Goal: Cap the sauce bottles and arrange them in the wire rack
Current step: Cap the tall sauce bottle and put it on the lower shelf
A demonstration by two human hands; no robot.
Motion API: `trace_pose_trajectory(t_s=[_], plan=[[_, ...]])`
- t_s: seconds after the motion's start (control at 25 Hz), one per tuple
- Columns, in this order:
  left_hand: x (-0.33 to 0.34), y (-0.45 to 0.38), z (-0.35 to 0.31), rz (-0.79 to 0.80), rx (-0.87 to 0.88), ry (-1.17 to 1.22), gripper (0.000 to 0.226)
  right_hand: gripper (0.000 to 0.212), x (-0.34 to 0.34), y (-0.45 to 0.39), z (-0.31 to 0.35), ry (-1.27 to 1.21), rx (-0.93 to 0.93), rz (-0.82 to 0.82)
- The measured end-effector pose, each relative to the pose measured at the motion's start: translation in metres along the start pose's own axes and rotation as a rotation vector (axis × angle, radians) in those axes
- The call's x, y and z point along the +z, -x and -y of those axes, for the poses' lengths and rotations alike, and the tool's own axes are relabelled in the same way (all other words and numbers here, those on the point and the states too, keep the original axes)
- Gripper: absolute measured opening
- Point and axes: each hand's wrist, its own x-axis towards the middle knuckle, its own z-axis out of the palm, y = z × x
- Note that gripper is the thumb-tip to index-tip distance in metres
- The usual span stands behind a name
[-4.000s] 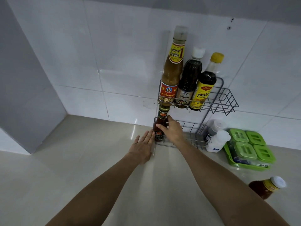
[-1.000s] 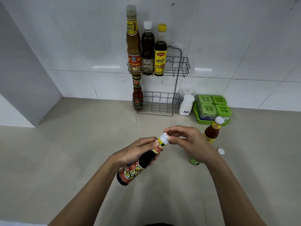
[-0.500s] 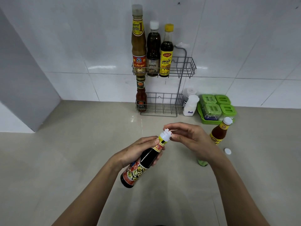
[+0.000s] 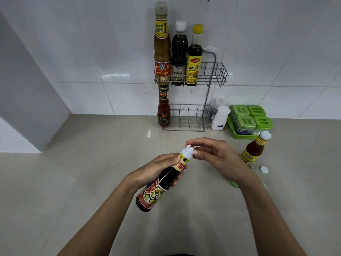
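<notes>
My left hand [image 4: 156, 169] grips a dark sauce bottle [image 4: 158, 183] by its neck, tilted with the top pointing up and right. Its white cap [image 4: 188, 150] sits on the top, pinched by the fingertips of my right hand [image 4: 215, 157]. The two-tier wire rack [image 4: 212, 74] stands against the tiled wall. Three capped bottles [image 4: 179, 58] fill the left of its upper tier. A red chilli sauce bottle [image 4: 163, 111] stands at the left end of the lower tier [image 4: 190, 117]. An orange-brown sauce bottle [image 4: 255, 148] with a white cap stands on the counter, right of my right hand.
A white salt shaker [image 4: 220, 118] and green lidded containers in a green tray [image 4: 250, 119] sit right of the rack. A loose white cap [image 4: 264, 169] lies on the counter at right, and green bits [image 4: 234, 184] show behind my right wrist. A grey wall panel [image 4: 27, 89] juts out at left.
Four seconds ago both hands were at the rack's lower tier by the chilli bottle. Since then they hold the dark bottle above the counter, with my right fingers shifting on its cap.
</notes>
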Motion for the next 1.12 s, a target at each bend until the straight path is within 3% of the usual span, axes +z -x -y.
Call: trace_pose_trajectory(t_s=[0.84,1.12], plan=[[-0.004,-0.004,0.002,-0.043,-0.019,-0.019,0.037,0.027,0.001,-0.012,-0.005,0.054,0.056,-0.036],[-0.001,-0.007,0.005,-0.120,0.016,-0.075,0.028,0.011,0.004,-0.024,-0.005,0.101,0.098,-0.050]])
